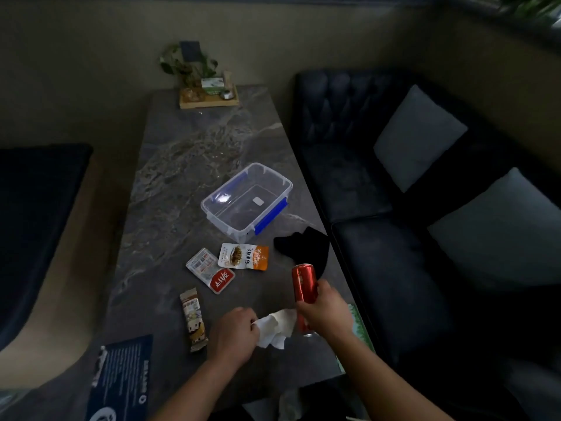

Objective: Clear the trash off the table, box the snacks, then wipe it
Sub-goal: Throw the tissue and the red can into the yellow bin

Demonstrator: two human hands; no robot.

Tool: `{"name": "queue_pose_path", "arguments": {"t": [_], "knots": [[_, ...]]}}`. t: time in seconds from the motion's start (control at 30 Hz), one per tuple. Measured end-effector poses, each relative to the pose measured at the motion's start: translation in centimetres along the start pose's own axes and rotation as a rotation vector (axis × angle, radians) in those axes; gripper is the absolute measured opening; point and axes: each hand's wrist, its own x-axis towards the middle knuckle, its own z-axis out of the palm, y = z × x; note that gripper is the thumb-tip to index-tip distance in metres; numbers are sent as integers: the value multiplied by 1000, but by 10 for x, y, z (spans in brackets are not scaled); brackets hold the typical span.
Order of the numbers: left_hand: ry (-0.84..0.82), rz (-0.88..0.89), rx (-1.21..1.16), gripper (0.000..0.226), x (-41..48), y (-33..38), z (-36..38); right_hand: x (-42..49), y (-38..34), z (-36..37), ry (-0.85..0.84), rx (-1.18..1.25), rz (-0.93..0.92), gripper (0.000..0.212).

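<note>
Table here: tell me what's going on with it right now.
A person is clearing it. The right hand grips a red can, and the left hand pinches a crumpled white tissue. Three snack packets lie loose on the marble table, none yet inside the clear box, which stands open. A black cloth waits at the right edge.

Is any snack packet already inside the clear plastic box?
No. The clear plastic box holds no packets; all three snack packets lie on the table in front of it.
</note>
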Motion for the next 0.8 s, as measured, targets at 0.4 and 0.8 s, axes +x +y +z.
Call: {"name": "queue_pose_path", "arguments": {"t": [0.4,0.8], "knots": [[-21,203,11,13,-25,-25,-29,-97,2,24,129,82,223,58],[-85,505,-70,3,-66,31,-1,-179,63,7,242,159,410,72]]}}
